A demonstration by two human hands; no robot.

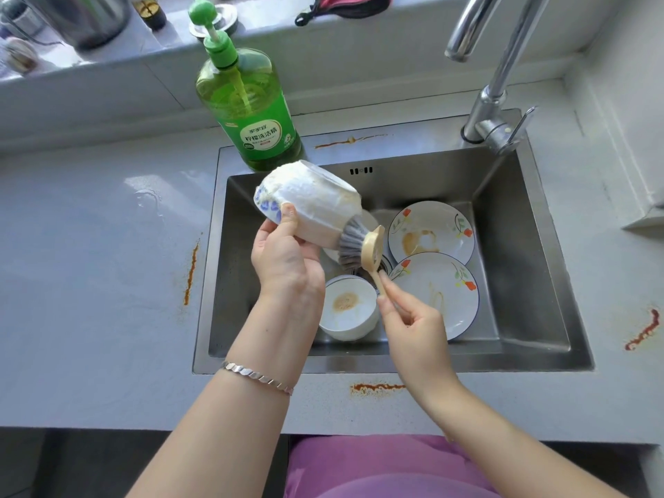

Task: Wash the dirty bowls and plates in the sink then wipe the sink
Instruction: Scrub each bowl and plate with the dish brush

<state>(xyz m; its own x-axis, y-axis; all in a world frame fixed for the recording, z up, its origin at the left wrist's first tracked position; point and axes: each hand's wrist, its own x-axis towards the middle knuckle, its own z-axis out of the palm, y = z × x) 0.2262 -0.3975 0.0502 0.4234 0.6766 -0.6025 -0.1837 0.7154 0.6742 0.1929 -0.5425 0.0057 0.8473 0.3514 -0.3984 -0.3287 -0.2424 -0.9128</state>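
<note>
My left hand [284, 258] grips a white bowl [312, 206] with blue flowers, held tilted above the steel sink [531, 253], its outside coated in foam. My right hand [409, 319] pinches the beige handle of a dish brush [359, 248], whose grey bristles press against the bowl's lower edge. In the sink lie a white bowl [350, 307] with a brown stain and two flowered plates [429, 231] [440, 292] with brown smears. Another white dish is partly hidden under the held bowl.
A green dish-soap pump bottle [251, 106] stands on the sink's back left corner. The chrome tap [496, 102] rises at the back right. Orange-brown stains [190, 271] mark the grey counter around the sink. Jars and a lid sit on the window ledge.
</note>
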